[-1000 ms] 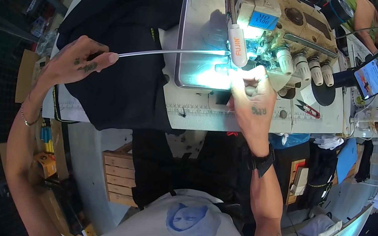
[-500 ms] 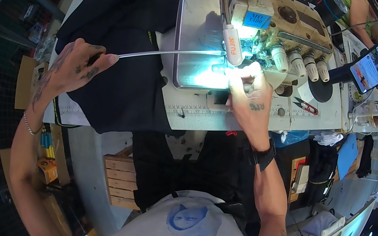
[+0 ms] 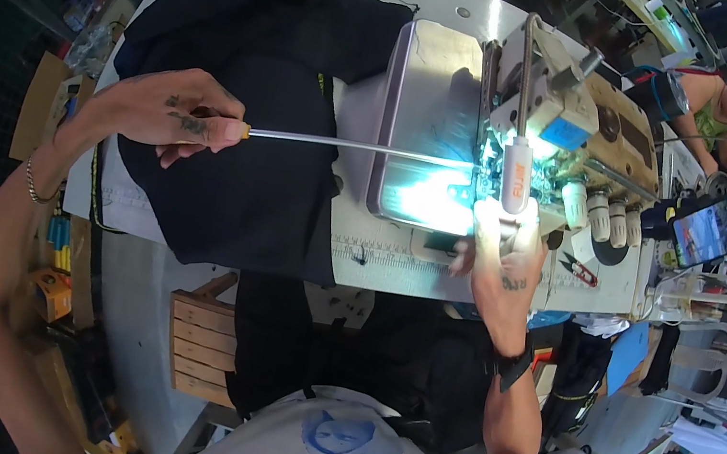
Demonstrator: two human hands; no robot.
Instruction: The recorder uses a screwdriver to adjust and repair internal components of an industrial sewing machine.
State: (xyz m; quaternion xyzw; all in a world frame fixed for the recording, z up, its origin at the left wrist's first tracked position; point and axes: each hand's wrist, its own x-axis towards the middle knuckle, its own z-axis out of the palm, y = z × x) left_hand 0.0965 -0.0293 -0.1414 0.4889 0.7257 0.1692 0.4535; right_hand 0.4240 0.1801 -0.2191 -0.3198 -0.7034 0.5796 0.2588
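Note:
My left hand (image 3: 184, 113) is closed round the handle of a long, thin screwdriver (image 3: 349, 145), a yellow bit of which shows by the thumb. Its metal shaft points right across the plate; the tip reaches the lit needle area of the overlock sewing machine (image 3: 627, 137). My right hand (image 3: 510, 253) is at the machine's front, just below the white lamp (image 3: 516, 174), thumb and forefinger bent up into the glare. Whatever lies between those fingers is lost in the bright light. Dark fabric (image 3: 241, 176) lies beneath my left hand.
A shiny metal plate (image 3: 424, 131) sits left of the needle area. Red-handled thread snips (image 3: 578, 269) lie right of my right hand. A phone (image 3: 716, 231) on a holder stands at the right, with another person's arm (image 3: 701, 107) beyond. A wooden crate (image 3: 202, 344) is below the table.
The view has shifted, so the machine appears farther right and lower. The screwdriver now lies nearly level in the picture, its tip against the needle area. My right hand stays by the lamp.

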